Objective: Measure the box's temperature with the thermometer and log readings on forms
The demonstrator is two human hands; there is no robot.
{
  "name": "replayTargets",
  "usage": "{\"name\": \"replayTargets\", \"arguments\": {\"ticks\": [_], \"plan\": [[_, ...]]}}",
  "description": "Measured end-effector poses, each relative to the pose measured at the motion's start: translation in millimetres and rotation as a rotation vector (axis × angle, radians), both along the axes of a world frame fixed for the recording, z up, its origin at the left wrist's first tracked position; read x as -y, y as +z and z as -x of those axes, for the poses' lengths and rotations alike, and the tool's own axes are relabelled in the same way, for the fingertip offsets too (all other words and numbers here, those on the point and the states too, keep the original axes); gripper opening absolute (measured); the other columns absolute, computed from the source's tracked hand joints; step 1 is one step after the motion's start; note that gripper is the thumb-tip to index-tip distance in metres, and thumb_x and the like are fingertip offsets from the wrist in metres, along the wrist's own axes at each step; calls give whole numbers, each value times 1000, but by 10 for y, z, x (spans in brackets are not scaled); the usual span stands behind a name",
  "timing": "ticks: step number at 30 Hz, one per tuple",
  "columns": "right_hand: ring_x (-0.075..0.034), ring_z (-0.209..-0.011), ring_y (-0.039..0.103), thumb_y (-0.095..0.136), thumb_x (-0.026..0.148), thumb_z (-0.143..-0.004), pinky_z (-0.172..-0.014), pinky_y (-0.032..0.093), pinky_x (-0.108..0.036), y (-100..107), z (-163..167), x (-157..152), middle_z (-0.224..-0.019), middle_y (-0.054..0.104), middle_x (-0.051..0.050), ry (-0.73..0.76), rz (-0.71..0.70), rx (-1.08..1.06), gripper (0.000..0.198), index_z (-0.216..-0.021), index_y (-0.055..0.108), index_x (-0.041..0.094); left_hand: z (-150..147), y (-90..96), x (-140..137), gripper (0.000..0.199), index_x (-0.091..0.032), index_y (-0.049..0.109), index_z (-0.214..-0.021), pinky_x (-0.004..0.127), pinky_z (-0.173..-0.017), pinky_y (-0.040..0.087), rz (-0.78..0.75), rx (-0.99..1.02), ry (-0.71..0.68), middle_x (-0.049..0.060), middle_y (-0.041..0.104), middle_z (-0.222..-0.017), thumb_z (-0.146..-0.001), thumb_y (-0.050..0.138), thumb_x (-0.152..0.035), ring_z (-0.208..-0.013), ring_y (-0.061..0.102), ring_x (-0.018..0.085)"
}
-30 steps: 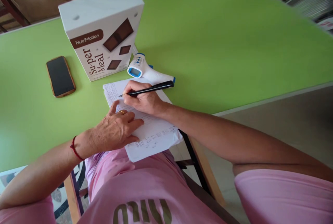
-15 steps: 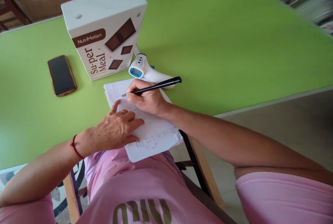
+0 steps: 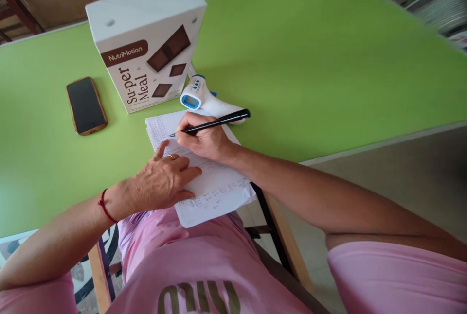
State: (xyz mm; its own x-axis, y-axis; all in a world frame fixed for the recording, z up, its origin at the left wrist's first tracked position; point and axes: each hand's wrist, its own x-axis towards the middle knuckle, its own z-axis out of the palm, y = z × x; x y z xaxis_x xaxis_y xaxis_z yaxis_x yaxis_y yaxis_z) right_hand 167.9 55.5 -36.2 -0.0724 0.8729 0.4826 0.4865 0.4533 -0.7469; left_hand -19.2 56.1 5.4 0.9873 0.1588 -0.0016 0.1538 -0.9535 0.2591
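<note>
My right hand (image 3: 204, 136) is closed around a black pen (image 3: 222, 119), its tip at the upper left part of a handwritten sheet. The paper stack (image 3: 219, 185) lies partly on the table, and its lower end hangs over the edge toward my lap. Spread flat on the left side of the paper is my left hand (image 3: 162, 180), with its fingers apart and a ring on one of them. Just beyond the paper, a white and blue infrared thermometer (image 3: 209, 101) lies on its side behind my right hand.
A tall white NutriMotion box (image 3: 146, 51) stands behind the paper. To its left a phone (image 3: 86, 106) with a brown case lies face up. All rest on a green table (image 3: 310, 51). Chair parts (image 3: 280, 236) show below the table edge.
My right hand has shifted slightly left along the paper with the pen. The left hand, the paper and the other things stay in place.
</note>
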Motion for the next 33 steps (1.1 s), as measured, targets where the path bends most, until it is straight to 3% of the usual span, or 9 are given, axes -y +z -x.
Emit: {"name": "replayTargets", "arguments": {"ticks": [10,23,33], "plan": [[-12,-56,48,56,19,-82,-53,42,-27,-10,7,9,-61,59,4,-37,-33,-34,15,-69,50,24,-6,-5,-4,32,-17,68,-113,54,-120,26,10,-5,0,3,70,-91,-92,73,-40,-80,67,21],[-12,-57,49,57,21,-83,-54,43,-27,-35,8,8,-62,60,4,-27,33,-9,15,-70,50,24,-13,-7,4,28,-18,69,-109,54,-119,26,-12,-9,-1,4,70,-91,-92,72,-41,-80,67,22],[-11,-56,48,58,16,-82,-53,41,-27,-41,12,6,-61,58,5,-15,-33,-19,16,-70,50,24,-12,8,6,32,-17,69,-113,54,-118,28,8,-14,1,4,70,-92,-91,74,-41,-80,67,22]]}}
